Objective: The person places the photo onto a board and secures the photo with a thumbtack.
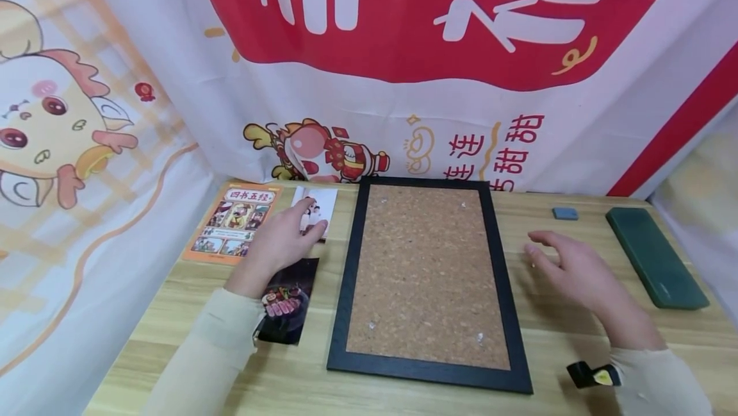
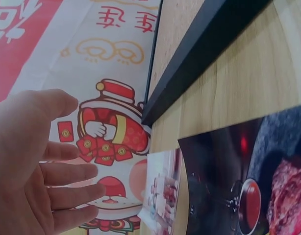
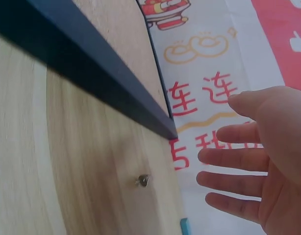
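A corkboard (image 1: 426, 268) in a black frame (image 1: 340, 320) lies on the table, with several small clear pins (image 1: 480, 338) near its corners. My left hand (image 1: 282, 240) is over a light photo (image 1: 325, 201) of people, its fingers loosely extended and nothing in them. Just below it lies a dark photo (image 1: 288, 313) of sliced meat, partly covered by the wrist. On the other side of the board, my right hand (image 1: 576, 268) hovers with relaxed fingers, holding nothing. A small pin (image 3: 143, 180) lies on the wood beneath it.
An orange-bordered comic booklet (image 1: 233, 224) lies at the far left. Toward the right are a small blue block (image 1: 565, 213) and a long green case (image 1: 657, 259). A printed cloth (image 1: 403, 102) hangs along the table's back edge.
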